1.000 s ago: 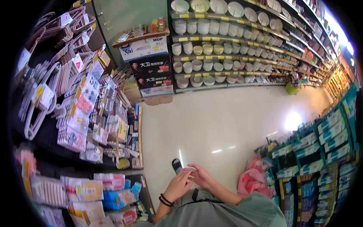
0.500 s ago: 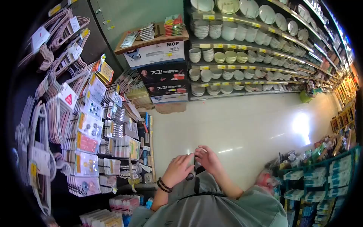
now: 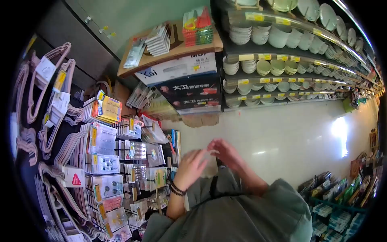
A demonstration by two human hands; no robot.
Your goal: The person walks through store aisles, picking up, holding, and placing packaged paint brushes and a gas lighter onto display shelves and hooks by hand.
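**Two hands hung close together over a pale shop floor**

The left hand (image 3: 191,167) and the right hand (image 3: 226,153) were raised in front of the person's grey-green shirt (image 3: 238,218), fingers loosely bent and fingertips near one another. Whether anything lay between those fingertips could not be told. A dark beaded bracelet (image 3: 177,189) circled the left wrist.

Beyond the hands spread the floor (image 3: 250,125), pale, smooth and glossy, with a bright reflection toward the right. Near the left hand, on the person's left, stood a display of carded packs (image 3: 107,183) hung in rows on prongs, with pale clothes hangers (image 3: 71,151) grouped farther left. At the lower right, a teal rack (image 3: 338,220) held packaged goods, their labels too small to read.

Farther off stood a stack of mop boxes (image 3: 197,88), a brown piece of cardboard (image 3: 199,120) lying at its foot. On the stack's brown top (image 3: 171,52) were flat packets (image 3: 159,39) and, to their right, red and green packs (image 3: 198,34).

Just beside the boxes, long shelves (image 3: 300,25) with yellow price tags curved away to the right, carrying bowls (image 3: 278,66) on several tiers and plates (image 3: 308,10) above. A pale green wall (image 3: 141,10) rose behind the boxes.
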